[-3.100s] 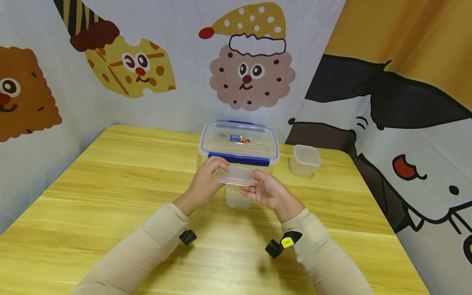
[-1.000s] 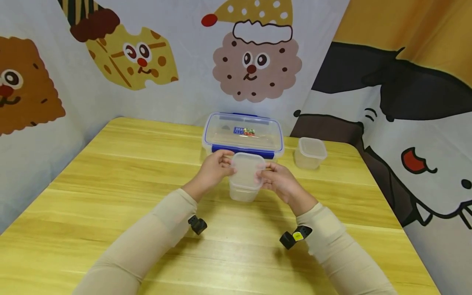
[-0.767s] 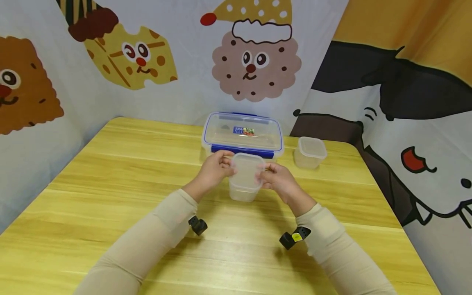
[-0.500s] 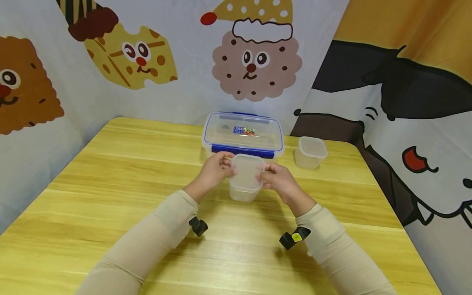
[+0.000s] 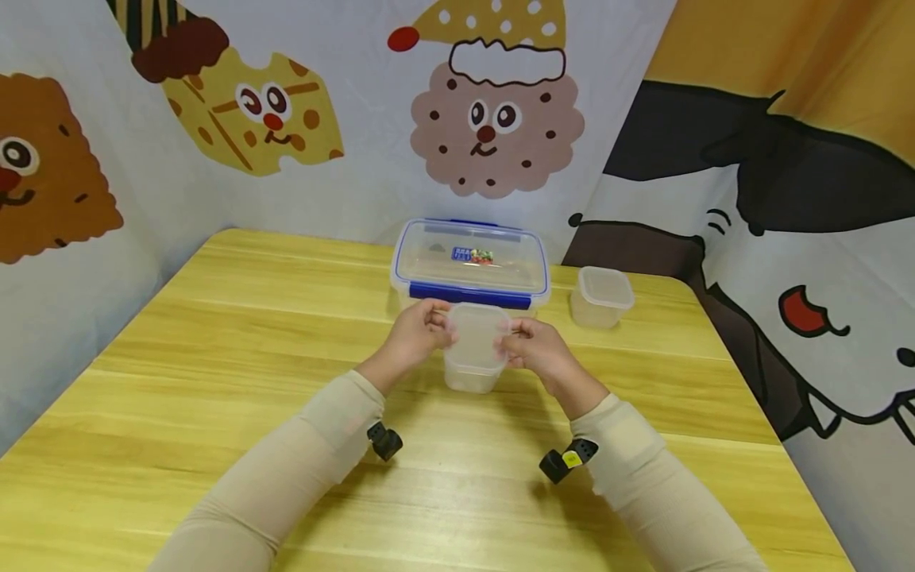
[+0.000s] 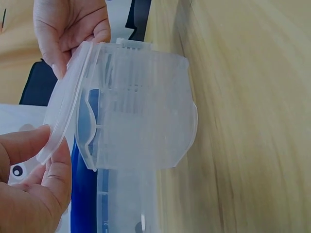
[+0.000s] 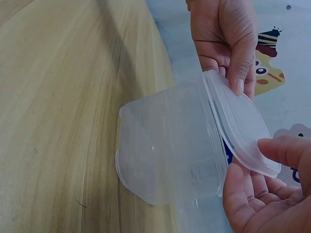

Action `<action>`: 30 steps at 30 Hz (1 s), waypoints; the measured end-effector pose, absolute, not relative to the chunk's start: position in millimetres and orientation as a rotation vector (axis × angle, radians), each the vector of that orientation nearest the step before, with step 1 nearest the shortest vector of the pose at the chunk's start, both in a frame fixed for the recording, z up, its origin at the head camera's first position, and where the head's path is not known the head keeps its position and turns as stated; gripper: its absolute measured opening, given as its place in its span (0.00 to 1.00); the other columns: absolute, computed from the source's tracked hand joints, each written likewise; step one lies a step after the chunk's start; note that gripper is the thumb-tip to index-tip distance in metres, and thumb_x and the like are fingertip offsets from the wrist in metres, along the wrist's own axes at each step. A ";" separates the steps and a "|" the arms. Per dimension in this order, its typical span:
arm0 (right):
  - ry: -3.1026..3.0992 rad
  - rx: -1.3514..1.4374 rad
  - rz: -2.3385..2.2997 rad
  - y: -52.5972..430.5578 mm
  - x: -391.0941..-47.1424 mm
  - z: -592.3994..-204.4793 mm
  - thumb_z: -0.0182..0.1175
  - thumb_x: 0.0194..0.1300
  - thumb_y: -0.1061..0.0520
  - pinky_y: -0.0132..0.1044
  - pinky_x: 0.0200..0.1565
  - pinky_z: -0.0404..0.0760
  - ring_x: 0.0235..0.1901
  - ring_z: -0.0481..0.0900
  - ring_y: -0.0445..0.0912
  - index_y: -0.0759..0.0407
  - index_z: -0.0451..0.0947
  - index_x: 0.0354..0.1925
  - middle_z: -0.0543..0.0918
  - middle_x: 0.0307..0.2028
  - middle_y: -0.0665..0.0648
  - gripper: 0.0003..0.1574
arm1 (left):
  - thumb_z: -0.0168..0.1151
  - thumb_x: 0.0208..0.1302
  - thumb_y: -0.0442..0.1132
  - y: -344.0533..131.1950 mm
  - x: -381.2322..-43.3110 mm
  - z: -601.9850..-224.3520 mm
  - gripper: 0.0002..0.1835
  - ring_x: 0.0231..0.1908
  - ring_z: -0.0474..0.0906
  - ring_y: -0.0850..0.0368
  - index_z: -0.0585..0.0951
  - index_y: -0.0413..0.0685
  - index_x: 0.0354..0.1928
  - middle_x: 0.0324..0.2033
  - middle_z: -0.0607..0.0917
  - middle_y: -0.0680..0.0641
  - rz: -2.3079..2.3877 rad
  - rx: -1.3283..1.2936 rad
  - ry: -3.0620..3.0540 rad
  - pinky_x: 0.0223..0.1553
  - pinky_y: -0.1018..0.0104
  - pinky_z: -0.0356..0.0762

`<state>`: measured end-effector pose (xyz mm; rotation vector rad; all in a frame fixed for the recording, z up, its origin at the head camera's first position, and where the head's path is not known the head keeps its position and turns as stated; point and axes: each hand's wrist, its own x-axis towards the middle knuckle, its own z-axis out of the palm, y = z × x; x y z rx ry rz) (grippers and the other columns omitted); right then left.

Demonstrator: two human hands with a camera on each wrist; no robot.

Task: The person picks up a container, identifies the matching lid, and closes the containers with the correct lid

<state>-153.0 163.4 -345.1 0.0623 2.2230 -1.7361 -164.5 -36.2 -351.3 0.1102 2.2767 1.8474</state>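
Observation:
A translucent plastic lid (image 5: 477, 334) is pinched between my two hands at its left and right edges. My left hand (image 5: 415, 335) has its thumb on the lid's top and fingers beneath; my right hand (image 5: 549, 356) grips the opposite edge likewise. Below stands a small clear plastic container (image 5: 472, 381), upright on the table. Both wrist views show the lid tilted: one edge meets the container's (image 6: 146, 107) rim, while the other is raised, leaving a wedge-shaped gap. In the right wrist view, the lid (image 7: 240, 124) slants over the container (image 7: 165, 145) in the same way.
Right behind the hands sits a large clear food box (image 5: 468, 258) with blue clips. A second small container (image 5: 602, 298), lidded, stands at the back right. The wooden table (image 5: 214, 381) meets a printed cloth (image 5: 372, 191) along its back edge.
The lid was earlier held above the container, seen at a flatter angle; it came down onto the container's near edge. Over the last half second its raised far edge has sunk slightly.

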 end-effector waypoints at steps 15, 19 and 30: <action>2.385 0.057 -1.623 161.9 -151.5 -347.6 0.57 0.60 0.59 0.47 0.45 0.76 0.36 0.75 0.45 0.65 0.70 0.52 0.76 0.41 0.60 0.21 | 0.61 0.54 0.26 -35.6 -165.5 -356.9 0.23 0.40 0.72 0.52 0.71 0.36 0.53 0.40 0.75 0.42 1.807 0.137 2.355 0.39 0.67 0.77; 2.427 0.052 -1.603 160.7 -150.3 -348.1 0.57 0.60 0.59 0.48 0.46 0.76 0.38 0.74 0.47 0.65 0.71 0.52 0.75 0.42 0.61 0.21 | 0.61 0.54 0.27 -35.3 -165.1 -358.1 0.22 0.43 0.72 0.50 0.72 0.36 0.52 0.43 0.76 0.41 1.796 0.128 2.368 0.43 0.64 0.76; 2.518 0.052 -1.552 161.5 -152.8 -353.8 0.59 0.59 0.59 0.39 0.44 0.75 0.44 0.73 0.51 0.65 0.71 0.52 0.76 0.46 0.62 0.23 | 0.62 0.52 0.26 -32.2 -166.7 -363.3 0.20 0.47 0.73 0.48 0.74 0.36 0.49 0.45 0.78 0.40 1.803 0.124 2.393 0.48 0.58 0.73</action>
